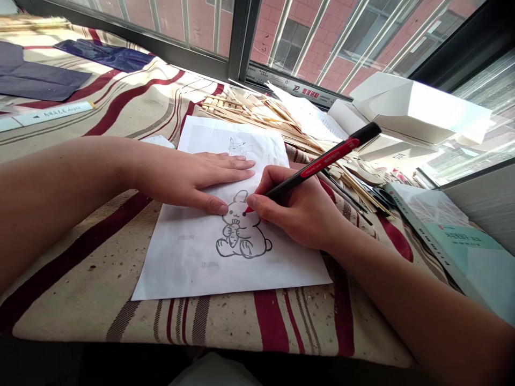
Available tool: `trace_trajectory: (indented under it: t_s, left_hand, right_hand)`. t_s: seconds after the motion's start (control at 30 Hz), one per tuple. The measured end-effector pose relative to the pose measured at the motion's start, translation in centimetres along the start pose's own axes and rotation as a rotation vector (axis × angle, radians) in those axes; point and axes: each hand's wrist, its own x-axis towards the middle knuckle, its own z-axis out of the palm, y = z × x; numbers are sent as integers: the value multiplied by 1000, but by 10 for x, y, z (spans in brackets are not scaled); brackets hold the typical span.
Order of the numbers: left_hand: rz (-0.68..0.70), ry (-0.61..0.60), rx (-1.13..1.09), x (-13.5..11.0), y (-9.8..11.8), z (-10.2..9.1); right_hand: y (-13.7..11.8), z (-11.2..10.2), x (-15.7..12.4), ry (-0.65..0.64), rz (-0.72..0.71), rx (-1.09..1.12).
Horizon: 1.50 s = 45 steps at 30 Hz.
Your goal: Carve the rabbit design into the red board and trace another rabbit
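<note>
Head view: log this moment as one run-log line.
left hand: flat on paper | right hand: holds red pen | tip on rabbit drawing

Left hand and right hand are both bare.

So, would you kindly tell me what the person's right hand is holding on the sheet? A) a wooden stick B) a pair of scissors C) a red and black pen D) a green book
C: the right hand grips the red and black pen, with its tip at the rabbit drawing.
</note>
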Motion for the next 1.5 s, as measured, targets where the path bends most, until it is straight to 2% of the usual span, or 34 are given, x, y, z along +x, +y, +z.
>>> trace_trajectory:
  t_s: [0.13, 0.23, 0.4, 0.63, 1.17, 1.5]
  left_hand:
    - [-1, 1, -8, -1, -1, 0]
    - [-4, -4, -1, -2, -3, 1]
    - [21, 11, 6, 0, -5, 3]
    - [17, 16, 2, 0, -3, 3]
    - [27, 44, -42, 1, -4, 4]
    - [39, 23, -6, 0, -1, 2]
  right_hand:
    - [0, 0, 0, -30, -20, -18]
    - [0, 1, -2, 12, -44, -56]
    - [-4, 7, -4, 56, -57, 19]
    - [-4, 11, -4, 1, 27, 54]
    - [-4, 10, -1, -33, 6, 30]
    - [-7, 8, -1, -56, 25, 2]
